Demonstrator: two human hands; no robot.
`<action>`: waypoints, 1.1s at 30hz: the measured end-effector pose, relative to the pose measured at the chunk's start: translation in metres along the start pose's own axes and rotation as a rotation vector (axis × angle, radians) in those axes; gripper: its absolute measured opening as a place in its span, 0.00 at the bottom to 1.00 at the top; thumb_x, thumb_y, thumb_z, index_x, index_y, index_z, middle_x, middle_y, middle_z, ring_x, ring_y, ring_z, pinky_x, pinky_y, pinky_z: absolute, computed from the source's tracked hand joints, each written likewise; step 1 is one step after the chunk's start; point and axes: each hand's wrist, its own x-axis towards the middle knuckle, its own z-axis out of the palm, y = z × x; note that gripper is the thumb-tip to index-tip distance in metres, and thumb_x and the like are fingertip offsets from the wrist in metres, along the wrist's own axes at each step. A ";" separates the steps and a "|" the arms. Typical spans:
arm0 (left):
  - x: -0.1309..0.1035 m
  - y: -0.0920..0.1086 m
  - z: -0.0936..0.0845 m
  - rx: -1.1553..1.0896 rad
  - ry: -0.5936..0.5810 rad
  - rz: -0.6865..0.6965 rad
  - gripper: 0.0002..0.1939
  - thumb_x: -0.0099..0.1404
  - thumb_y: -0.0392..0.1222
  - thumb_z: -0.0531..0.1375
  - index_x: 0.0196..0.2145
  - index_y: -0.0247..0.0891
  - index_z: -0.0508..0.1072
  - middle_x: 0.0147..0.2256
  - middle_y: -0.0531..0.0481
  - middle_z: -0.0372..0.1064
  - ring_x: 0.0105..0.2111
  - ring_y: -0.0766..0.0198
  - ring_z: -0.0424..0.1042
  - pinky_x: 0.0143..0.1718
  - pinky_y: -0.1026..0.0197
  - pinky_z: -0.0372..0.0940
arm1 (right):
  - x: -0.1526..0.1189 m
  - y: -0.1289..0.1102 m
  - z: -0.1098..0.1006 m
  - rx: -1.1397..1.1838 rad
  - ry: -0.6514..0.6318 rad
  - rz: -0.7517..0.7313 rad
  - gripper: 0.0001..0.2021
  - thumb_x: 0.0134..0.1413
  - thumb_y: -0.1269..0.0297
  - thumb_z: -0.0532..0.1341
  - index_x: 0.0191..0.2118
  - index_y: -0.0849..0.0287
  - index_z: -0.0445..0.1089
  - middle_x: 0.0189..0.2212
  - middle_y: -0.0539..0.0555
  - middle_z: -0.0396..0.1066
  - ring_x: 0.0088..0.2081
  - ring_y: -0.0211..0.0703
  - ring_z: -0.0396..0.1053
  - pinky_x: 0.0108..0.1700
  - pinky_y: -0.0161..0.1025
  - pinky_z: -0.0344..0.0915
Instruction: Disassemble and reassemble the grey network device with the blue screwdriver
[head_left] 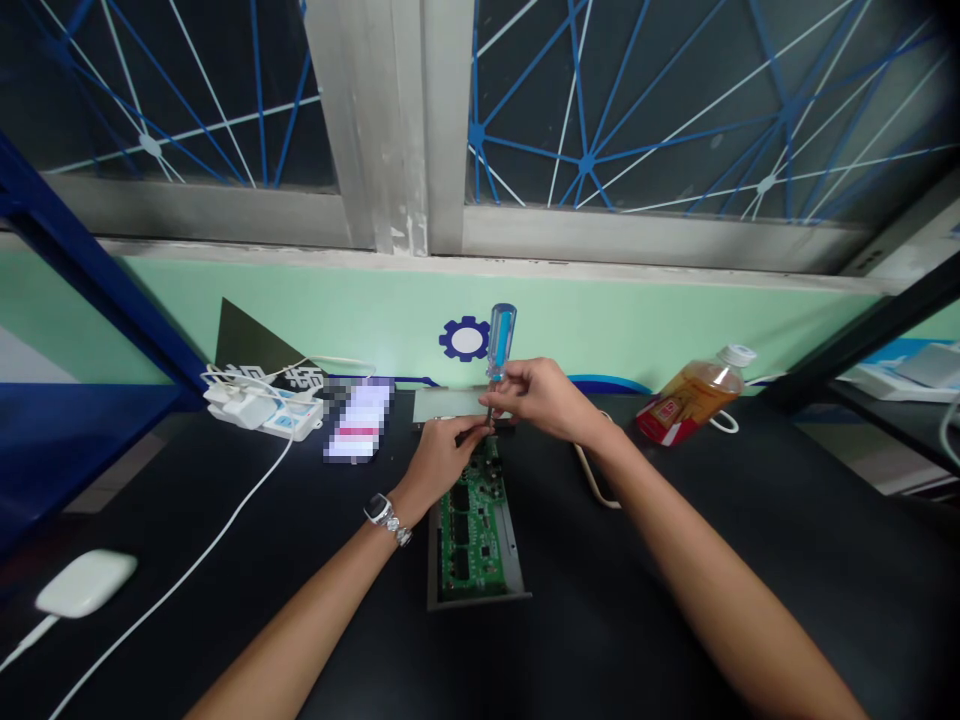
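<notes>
A screwdriver (501, 340) with a clear blue handle stands nearly upright, its shaft pointing down. My right hand (546, 400) pinches the shaft just below the handle. Close to the screwdriver's lower end, my left hand (439, 460) has its fingers pressed together; what they hold, if anything, is too small to make out. Beneath both hands lies a green circuit board (472, 540) in a shallow metal casing (516, 560), its far end partly covered by my left hand. The screwdriver's tip is hidden at my left fingertips.
Behind the casing lies a flat grey panel (442, 402). A phone (360, 420) and a power strip with plugs (262, 408) are at left, with a white charger (88, 582) nearer. A drink bottle (694, 395) tilts at right, and a beige-edged object (596, 478) lies by my right forearm.
</notes>
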 end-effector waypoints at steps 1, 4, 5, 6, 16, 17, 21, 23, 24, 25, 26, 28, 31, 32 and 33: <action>0.000 0.000 0.000 -0.005 0.005 0.000 0.11 0.70 0.44 0.60 0.44 0.43 0.81 0.41 0.49 0.81 0.40 0.55 0.79 0.43 0.57 0.68 | 0.000 0.001 0.000 0.019 -0.011 0.009 0.14 0.51 0.55 0.69 0.28 0.61 0.71 0.22 0.52 0.74 0.25 0.40 0.72 0.27 0.37 0.69; 0.001 0.001 0.000 -0.024 0.023 0.002 0.10 0.68 0.44 0.62 0.44 0.43 0.82 0.42 0.50 0.81 0.39 0.56 0.80 0.42 0.58 0.69 | 0.001 0.003 0.000 0.082 -0.054 0.038 0.13 0.52 0.55 0.69 0.31 0.62 0.74 0.24 0.54 0.75 0.26 0.41 0.74 0.28 0.38 0.72; 0.002 0.001 0.000 -0.031 0.032 0.002 0.09 0.68 0.43 0.63 0.43 0.43 0.82 0.41 0.50 0.81 0.39 0.56 0.80 0.42 0.58 0.69 | 0.001 0.003 -0.001 0.098 -0.065 0.046 0.13 0.52 0.55 0.69 0.32 0.62 0.74 0.24 0.54 0.76 0.27 0.41 0.74 0.29 0.38 0.73; 0.002 0.002 0.001 -0.036 0.041 0.002 0.09 0.67 0.43 0.63 0.42 0.42 0.82 0.41 0.49 0.81 0.39 0.56 0.80 0.41 0.58 0.69 | 0.001 0.003 -0.001 0.111 -0.075 0.052 0.13 0.52 0.56 0.69 0.32 0.63 0.75 0.25 0.54 0.76 0.27 0.42 0.75 0.29 0.38 0.74; 0.008 0.002 0.004 -0.072 0.073 -0.062 0.07 0.63 0.44 0.66 0.32 0.37 0.80 0.30 0.49 0.80 0.30 0.60 0.77 0.32 0.62 0.68 | 0.000 0.006 -0.005 0.139 -0.160 0.063 0.09 0.58 0.60 0.65 0.39 0.61 0.75 0.30 0.54 0.78 0.33 0.45 0.79 0.32 0.37 0.76; 0.009 0.003 0.004 -0.077 0.075 -0.066 0.08 0.63 0.44 0.66 0.30 0.37 0.79 0.28 0.49 0.79 0.28 0.62 0.75 0.31 0.62 0.67 | 0.000 0.008 -0.006 0.140 -0.165 0.063 0.09 0.59 0.60 0.64 0.40 0.61 0.75 0.30 0.54 0.77 0.33 0.45 0.79 0.32 0.37 0.76; 0.012 0.000 0.008 -0.102 0.081 -0.081 0.10 0.62 0.42 0.67 0.27 0.36 0.75 0.25 0.52 0.74 0.25 0.65 0.70 0.26 0.65 0.62 | 0.001 0.012 -0.007 0.151 -0.201 0.056 0.09 0.61 0.61 0.62 0.43 0.60 0.72 0.33 0.54 0.77 0.33 0.44 0.79 0.31 0.36 0.75; 0.013 -0.004 0.011 -0.112 0.078 -0.082 0.08 0.62 0.41 0.66 0.27 0.36 0.74 0.25 0.53 0.73 0.25 0.66 0.69 0.27 0.65 0.62 | 0.000 0.012 -0.007 0.148 -0.218 0.046 0.09 0.62 0.62 0.61 0.44 0.59 0.71 0.34 0.54 0.77 0.31 0.43 0.79 0.30 0.36 0.75; 0.013 -0.006 0.011 -0.113 0.077 -0.083 0.07 0.62 0.40 0.66 0.28 0.36 0.74 0.25 0.53 0.73 0.25 0.66 0.69 0.27 0.65 0.62 | 0.000 0.011 -0.006 0.143 -0.220 0.043 0.09 0.62 0.61 0.60 0.45 0.59 0.70 0.36 0.54 0.77 0.31 0.42 0.78 0.30 0.36 0.75; 0.014 -0.007 0.012 -0.110 0.075 -0.082 0.07 0.63 0.40 0.66 0.29 0.37 0.74 0.26 0.53 0.72 0.26 0.66 0.69 0.28 0.65 0.62 | 0.000 0.011 -0.006 0.139 -0.219 0.043 0.09 0.63 0.61 0.60 0.45 0.59 0.70 0.37 0.55 0.76 0.30 0.41 0.78 0.30 0.36 0.74; 0.014 -0.009 0.012 -0.106 0.070 -0.078 0.07 0.63 0.40 0.65 0.29 0.37 0.74 0.25 0.54 0.72 0.25 0.66 0.68 0.27 0.65 0.61 | 0.000 0.010 -0.005 0.138 -0.218 0.045 0.10 0.63 0.60 0.59 0.45 0.59 0.69 0.38 0.55 0.76 0.30 0.40 0.77 0.29 0.35 0.74; 0.016 -0.009 0.010 -0.096 0.043 -0.059 0.07 0.63 0.41 0.65 0.29 0.37 0.73 0.25 0.54 0.70 0.25 0.66 0.67 0.27 0.64 0.60 | 0.000 0.009 -0.003 0.146 -0.226 0.048 0.10 0.63 0.59 0.60 0.46 0.59 0.68 0.38 0.55 0.76 0.29 0.39 0.77 0.28 0.35 0.73; 0.020 -0.008 0.005 -0.107 -0.030 -0.032 0.05 0.63 0.40 0.65 0.32 0.37 0.74 0.26 0.53 0.72 0.26 0.65 0.69 0.28 0.64 0.61 | 0.000 0.007 -0.002 0.170 -0.260 0.033 0.11 0.63 0.57 0.60 0.46 0.58 0.67 0.39 0.55 0.75 0.30 0.38 0.76 0.28 0.34 0.73; 0.021 -0.007 0.003 -0.116 -0.051 -0.030 0.04 0.63 0.40 0.65 0.33 0.37 0.75 0.27 0.52 0.74 0.26 0.65 0.70 0.28 0.63 0.62 | -0.001 0.005 -0.002 0.174 -0.272 0.029 0.12 0.63 0.56 0.60 0.45 0.58 0.67 0.40 0.55 0.75 0.30 0.38 0.76 0.28 0.34 0.72; 0.022 -0.006 0.001 -0.127 -0.071 -0.030 0.04 0.63 0.39 0.65 0.34 0.36 0.76 0.28 0.51 0.75 0.27 0.64 0.71 0.29 0.63 0.63 | -0.001 0.003 -0.002 0.176 -0.281 0.026 0.12 0.62 0.56 0.61 0.45 0.58 0.67 0.41 0.55 0.75 0.30 0.38 0.76 0.27 0.34 0.72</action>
